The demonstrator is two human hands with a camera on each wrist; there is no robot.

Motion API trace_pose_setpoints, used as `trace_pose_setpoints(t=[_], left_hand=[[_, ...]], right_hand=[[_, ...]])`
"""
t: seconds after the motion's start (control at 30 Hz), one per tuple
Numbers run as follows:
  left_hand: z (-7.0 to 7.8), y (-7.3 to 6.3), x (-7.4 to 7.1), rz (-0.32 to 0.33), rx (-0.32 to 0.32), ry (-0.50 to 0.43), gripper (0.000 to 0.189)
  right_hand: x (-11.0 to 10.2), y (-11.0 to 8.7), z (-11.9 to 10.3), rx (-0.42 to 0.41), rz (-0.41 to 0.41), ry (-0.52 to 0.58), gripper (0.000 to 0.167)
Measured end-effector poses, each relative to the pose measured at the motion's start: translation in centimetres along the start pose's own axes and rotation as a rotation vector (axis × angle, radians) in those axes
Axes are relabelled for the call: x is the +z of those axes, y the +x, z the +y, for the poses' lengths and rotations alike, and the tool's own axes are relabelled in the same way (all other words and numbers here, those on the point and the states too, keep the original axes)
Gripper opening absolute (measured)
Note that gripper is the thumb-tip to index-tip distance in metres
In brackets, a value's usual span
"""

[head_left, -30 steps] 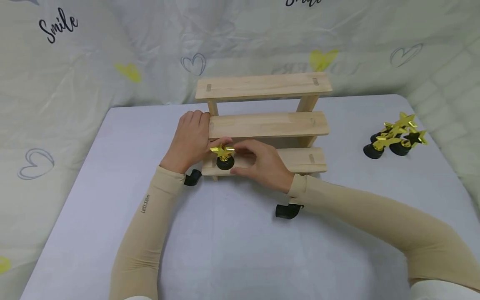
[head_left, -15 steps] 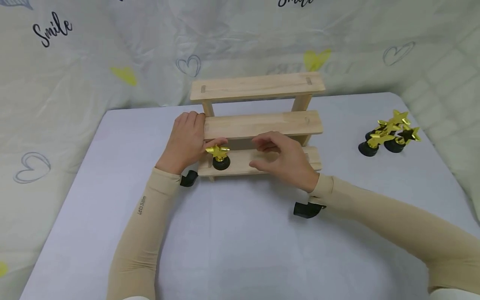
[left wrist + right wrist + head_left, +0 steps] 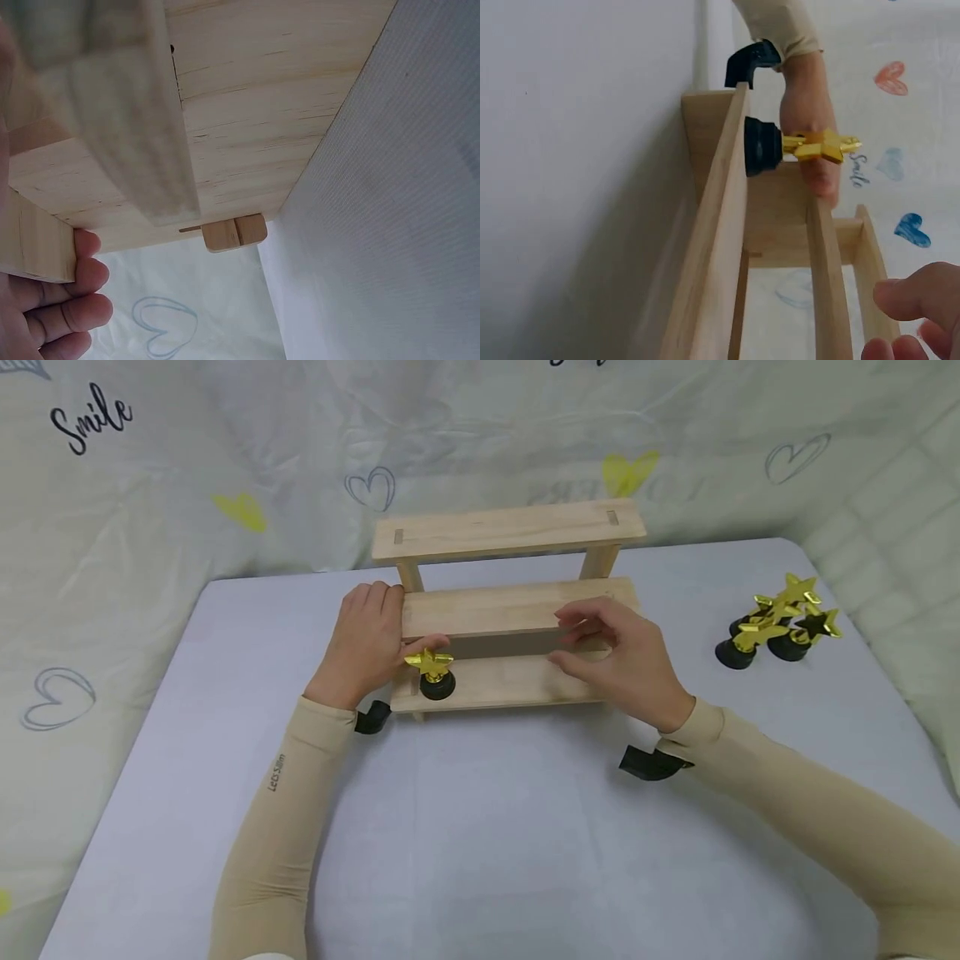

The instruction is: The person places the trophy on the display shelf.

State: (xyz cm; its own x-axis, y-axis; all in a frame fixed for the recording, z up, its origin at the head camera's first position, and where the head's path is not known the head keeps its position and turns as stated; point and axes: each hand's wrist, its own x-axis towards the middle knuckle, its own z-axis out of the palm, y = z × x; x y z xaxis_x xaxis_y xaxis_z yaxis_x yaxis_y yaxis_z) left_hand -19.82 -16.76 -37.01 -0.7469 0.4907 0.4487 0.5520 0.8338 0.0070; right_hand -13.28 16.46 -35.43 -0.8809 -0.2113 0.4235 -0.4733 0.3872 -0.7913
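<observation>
A three-tier wooden shelf (image 3: 517, 606) stands at the back of the table. At its left end my left hand (image 3: 363, 643) grips the middle board; in the left wrist view its curled fingers (image 3: 88, 311) lie round the board's edge. A small gold star trophy (image 3: 435, 675) on a black base stands upright on the left end of the lowest board, just beside the left thumb. My right hand (image 3: 626, 656) hovers in front of the shelf's right end, thumb and fingers apart, holding nothing. The right wrist view shows the same trophy (image 3: 802, 146) sideways.
Several more gold star trophies (image 3: 780, 618) with black bases stand bunched at the table's right rear. White cloth covers the table (image 3: 487, 827). Behind it hangs a pale sheet (image 3: 292, 460) with hearts and lettering.
My right hand has let go of the trophy and moved right along the shelf. The trophy stays on the lowest board. My left hand keeps its grip on the shelf.
</observation>
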Motion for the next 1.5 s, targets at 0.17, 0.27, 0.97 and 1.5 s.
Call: trace_pose_setpoints(t=[0.17,0.27,0.97,1.5], left_hand=[[-0.1,-0.1,-0.1,-0.004,0.002,0.0,0.102],[-0.2,-0.3,-0.2,-0.003,0.002,-0.001,0.102],[-0.8,-1.2,-0.7,0.008,0.01,0.007,0.102],[-1.1,-1.4,-0.8,-0.001,0.003,-0.016,0.097]], right_hand=[[-1.7,0.0,0.9,-0.086,0.069,0.045,0.051],[-2.6,0.0,1.5,-0.103,0.107,0.061,0.053],[-9.7,-0.5,5.0,-0.107,0.405,0.386,0.043],[-13.6,-3.0,8.2,0.028,0.447,0.41,0.046]])
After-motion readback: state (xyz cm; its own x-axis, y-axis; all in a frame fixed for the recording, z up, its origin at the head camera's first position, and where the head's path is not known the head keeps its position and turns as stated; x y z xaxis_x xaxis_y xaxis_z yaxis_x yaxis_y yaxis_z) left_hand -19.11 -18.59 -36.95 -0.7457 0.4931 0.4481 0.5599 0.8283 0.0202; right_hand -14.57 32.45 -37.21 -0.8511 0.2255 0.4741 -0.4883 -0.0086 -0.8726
